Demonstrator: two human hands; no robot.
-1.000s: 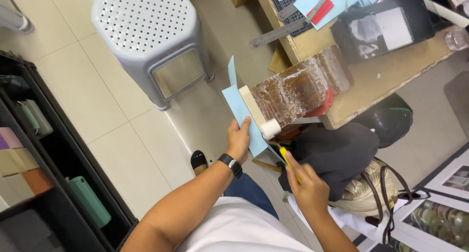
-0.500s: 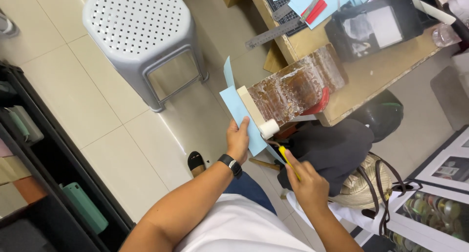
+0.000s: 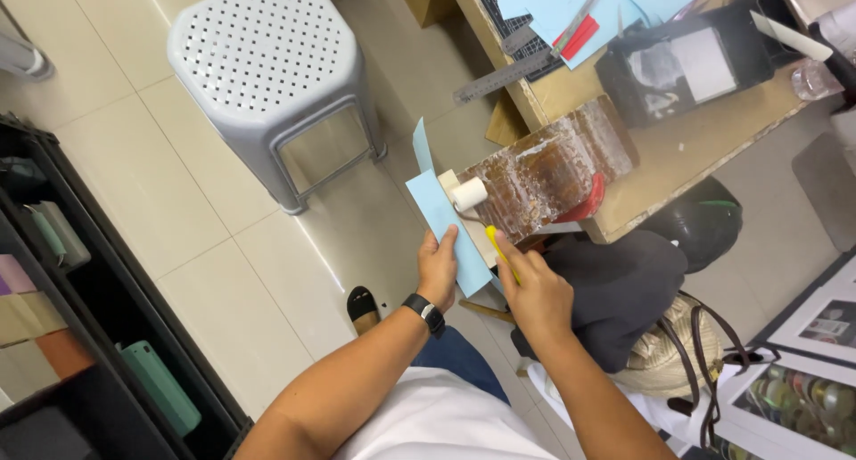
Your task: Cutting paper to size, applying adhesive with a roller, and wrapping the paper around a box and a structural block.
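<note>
My left hand [image 3: 438, 266] holds a light blue sheet of paper [image 3: 443, 212] by its lower edge, against the end of a brown glue-stained board [image 3: 544, 170] that juts out from the wooden table [image 3: 678, 161]. My right hand [image 3: 535, 289] grips the yellow handle of a small roller [image 3: 493, 243]; its white roller head [image 3: 469, 193] rests on the paper near the board's end. A black watch sits on my left wrist.
A grey perforated plastic stool [image 3: 267, 68] stands on the tiled floor to the left. A steel ruler [image 3: 504, 72], blue paper pieces and a black box [image 3: 691, 59] lie on the table. A dark shelf [image 3: 80, 317] runs along the left. Bags [image 3: 624, 291] lie under the table.
The view has shifted slightly; both hands stay at the paper and roller, with the roller head still at the board's end.
</note>
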